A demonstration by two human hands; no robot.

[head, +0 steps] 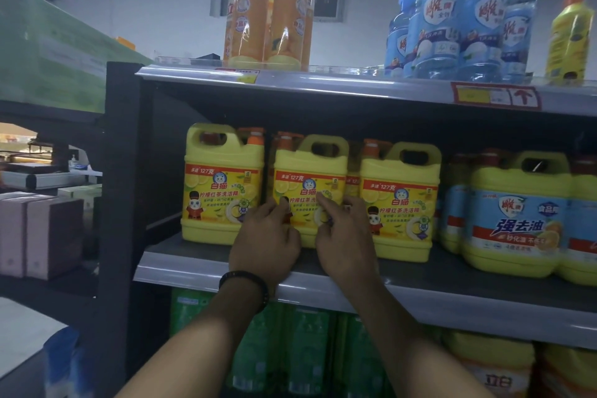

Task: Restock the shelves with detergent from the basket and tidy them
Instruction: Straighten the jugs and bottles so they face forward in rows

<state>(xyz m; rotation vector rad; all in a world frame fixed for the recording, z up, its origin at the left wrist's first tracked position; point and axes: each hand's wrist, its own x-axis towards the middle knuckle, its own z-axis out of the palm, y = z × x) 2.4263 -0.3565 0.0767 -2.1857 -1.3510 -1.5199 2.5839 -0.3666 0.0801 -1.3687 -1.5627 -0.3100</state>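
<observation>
Head view: left hand [265, 242], right hand [344, 237] both loosely spread, touching 白猫 jug [310, 186], "127克" label.

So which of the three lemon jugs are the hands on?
The middle jug: both hands rest on its label; the jugs either side are untouched.

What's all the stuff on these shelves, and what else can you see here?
Orange bottles: several, orange, top shelf, left.
Blue bottles: several, blue, top shelf, right.
Yellow bottle: one, top shelf, far right.
Lemon jugs: three in front, more behind, yellow, middle shelf, left.
Blue-label jugs: several, yellow, middle shelf, right.
Green bottles: several, bottom shelf.
Price tag: one, red and yellow, top shelf edge.
Pink boxes: two, far left.
Left hand: black wristband, on the middle lemon jug.
Right hand: on the same jug.
</observation>
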